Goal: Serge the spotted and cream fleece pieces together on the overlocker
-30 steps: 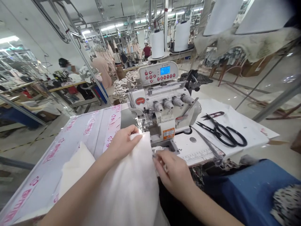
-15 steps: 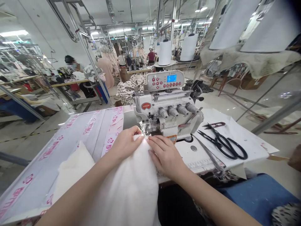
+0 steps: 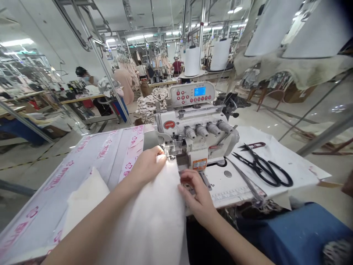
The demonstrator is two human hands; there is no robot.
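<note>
White cloth [image 3: 154, 209] lies directly in front of the sewing machine [image 3: 198, 125], its upper edge at the machine's presser foot [image 3: 171, 157], where the left hand [image 3: 147, 163] pinches it closely. The right hand [image 3: 199, 197], at the machine's front beside the cloth, is loosely curled, half open, gripping nothing visible. Work appears early: most cloth lies before the machine, no completed seam discernible.

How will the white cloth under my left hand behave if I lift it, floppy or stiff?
Probably floppy: the white cloth droops softly below your left hand. It seems unlikely to roll, since it hangs loosely draped rather than bundled.
</note>
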